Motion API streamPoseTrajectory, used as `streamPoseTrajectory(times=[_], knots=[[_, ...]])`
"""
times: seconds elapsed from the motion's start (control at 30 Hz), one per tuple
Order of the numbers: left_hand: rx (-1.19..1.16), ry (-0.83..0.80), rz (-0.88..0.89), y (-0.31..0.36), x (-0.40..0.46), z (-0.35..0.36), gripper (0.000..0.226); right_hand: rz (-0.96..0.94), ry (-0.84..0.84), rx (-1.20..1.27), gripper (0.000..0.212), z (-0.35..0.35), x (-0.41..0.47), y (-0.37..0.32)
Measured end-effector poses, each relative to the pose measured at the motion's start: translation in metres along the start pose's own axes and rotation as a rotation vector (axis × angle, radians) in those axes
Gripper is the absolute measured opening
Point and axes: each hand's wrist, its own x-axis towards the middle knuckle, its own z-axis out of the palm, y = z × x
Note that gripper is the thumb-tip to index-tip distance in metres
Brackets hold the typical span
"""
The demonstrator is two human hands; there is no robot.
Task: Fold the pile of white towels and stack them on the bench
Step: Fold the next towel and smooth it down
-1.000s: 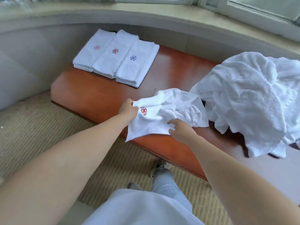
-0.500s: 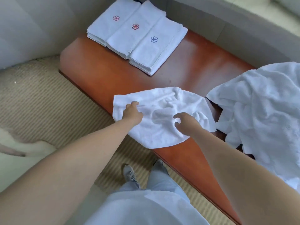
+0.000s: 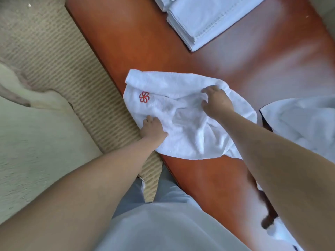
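Towel (image 3: pixel 183 127) now spread flatter on bench (image 3: pixel 244 73), fingers (image 3: pixel 208 91) gripping its far edge

towel (image 3: pixel 183 124) on bench (image 3: pixel 137 42) front edge; stack (image 3: pixel 204 20) behind, pile (image 3: pixel 304 122) right.

- Carpet (image 3: pixel 59 57): beige, ribbed weave, covers the floor along the left side of the view.
- Pale smooth surface (image 3: pixel 34 142): off-white, lower left, overlapping the carpet.
- Shoe (image 3: pixel 142 180): partly visible on the carpet, bottom centre.
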Motion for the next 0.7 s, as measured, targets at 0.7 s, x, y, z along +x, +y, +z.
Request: streamPoseTrajectory(times=[0.7], knots=[[0.069,0.200,0.274,-0.013,0.009,-0.102,0.024,0.407,0.105,0.003,0.028,-0.050,-0.059,0.022]])
